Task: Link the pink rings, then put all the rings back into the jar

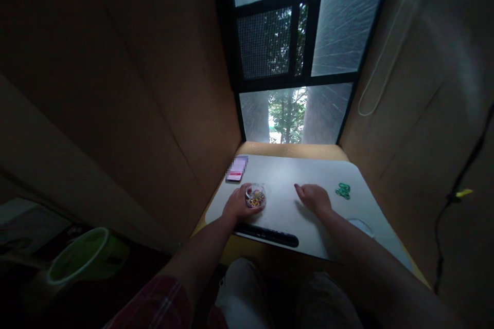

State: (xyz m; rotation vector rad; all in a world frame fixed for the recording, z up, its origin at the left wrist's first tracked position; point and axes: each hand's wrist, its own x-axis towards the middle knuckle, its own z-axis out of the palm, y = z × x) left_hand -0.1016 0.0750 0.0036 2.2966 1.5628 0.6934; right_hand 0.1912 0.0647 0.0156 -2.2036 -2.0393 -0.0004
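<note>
My left hand (236, 204) is wrapped around a small clear round container (264, 191). Inside it lie many small rings (255, 198) in mixed colours, yellow, white and purplish among them. To the right, my right hand (314, 198) is over the white board (281, 175), its fingers curled in and its thumb pointing away from them. Whatever those fingers may hold is hidden. A little pile of green rings (343, 191) sits on the board to the right of that hand. Partly behind my right forearm is a clear round lid-like piece (362, 226).
A phone with a lit screen (236, 169) lies at the board's far left corner. A long black bar (268, 235) runs along the near edge. Walls flank both sides, and a dark-framed window (304, 82) rises behind. A green bin (83, 257) stands low at left.
</note>
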